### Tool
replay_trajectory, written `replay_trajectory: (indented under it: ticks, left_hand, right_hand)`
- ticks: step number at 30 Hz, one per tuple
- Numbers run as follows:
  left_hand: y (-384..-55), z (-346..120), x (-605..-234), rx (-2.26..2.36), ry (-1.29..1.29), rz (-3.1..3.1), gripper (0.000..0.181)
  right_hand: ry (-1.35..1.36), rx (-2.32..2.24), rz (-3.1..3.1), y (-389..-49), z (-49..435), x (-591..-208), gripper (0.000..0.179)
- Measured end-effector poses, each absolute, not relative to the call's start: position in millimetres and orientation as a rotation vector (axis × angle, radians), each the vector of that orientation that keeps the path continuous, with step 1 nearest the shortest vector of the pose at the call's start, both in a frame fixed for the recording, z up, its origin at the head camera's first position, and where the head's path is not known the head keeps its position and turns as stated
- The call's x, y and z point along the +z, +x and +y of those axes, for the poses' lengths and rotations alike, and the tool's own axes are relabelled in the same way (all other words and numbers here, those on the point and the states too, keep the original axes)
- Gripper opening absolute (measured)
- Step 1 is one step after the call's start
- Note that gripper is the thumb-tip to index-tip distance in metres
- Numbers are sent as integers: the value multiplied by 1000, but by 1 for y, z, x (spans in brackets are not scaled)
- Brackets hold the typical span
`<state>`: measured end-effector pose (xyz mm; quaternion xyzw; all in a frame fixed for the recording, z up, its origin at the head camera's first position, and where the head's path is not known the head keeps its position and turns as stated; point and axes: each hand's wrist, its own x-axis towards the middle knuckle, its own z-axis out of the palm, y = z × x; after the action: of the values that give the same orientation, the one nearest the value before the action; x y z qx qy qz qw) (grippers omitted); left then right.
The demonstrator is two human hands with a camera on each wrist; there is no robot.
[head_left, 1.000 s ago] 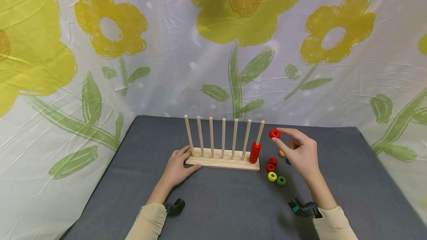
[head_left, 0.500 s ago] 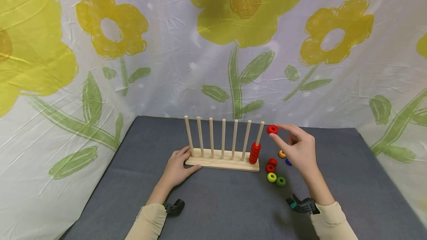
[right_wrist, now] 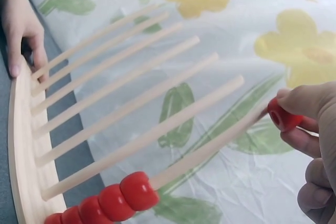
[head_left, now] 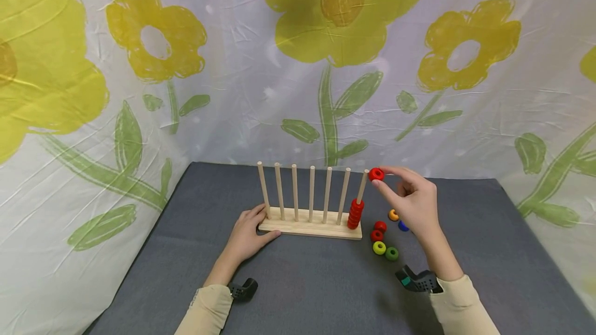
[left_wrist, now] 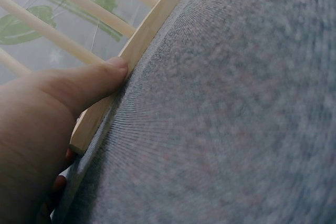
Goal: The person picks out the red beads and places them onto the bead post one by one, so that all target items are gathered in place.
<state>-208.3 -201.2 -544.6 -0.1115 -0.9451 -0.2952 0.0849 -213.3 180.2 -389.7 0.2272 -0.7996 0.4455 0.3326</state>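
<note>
A wooden peg rack point(head_left: 304, 227) with several upright pegs stands on the table. Its rightmost peg carries a stack of red beads point(head_left: 356, 214); the other pegs are bare. My left hand point(head_left: 247, 232) grips the rack's left end, the thumb point(left_wrist: 100, 80) along the front edge of the base and the fingers round the end. Between thumb and fingertips, my right hand point(head_left: 414, 198) pinches another red bead point(head_left: 376, 174), right at the tip of the rightmost peg. In the right wrist view this held bead point(right_wrist: 283, 115) overlaps the peg's end, its hole facing the peg.
Right of the rack lie loose beads: two red beads point(head_left: 380, 226), a yellow bead point(head_left: 379, 248), a green bead point(head_left: 392, 254), an orange bead point(head_left: 393, 215) and a blue bead point(head_left: 403, 226). A flower-printed cloth point(head_left: 233, 92) hangs behind the dark grey table point(head_left: 307, 283).
My right hand has moved left and slightly up with the red bead, from beside the rightmost peg to its tip. The left hand and the rack have stayed put.
</note>
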Motion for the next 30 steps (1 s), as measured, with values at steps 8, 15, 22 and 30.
replay_trajectory:
  ticks: [8,15,22,30]
  left_hand:
    - [-208,-202,-544,-882,-333,-2815,82]
    - [-207,-202,-544,-877,-329,-2820,82]
    - [-207,-201,-544,-880,-331,-2819,81]
    - [-207,-201,-543,-889,-332,-2818,81]
  right_hand:
    - [600,1185,-2078,-195,162,-361,28]
    - [614,1206,-2074,-198,158,-359,28]
    - [606,1221,-2091,-201,155,-358,28]
    - [602,1220,-2117,-206,154,-364,28]
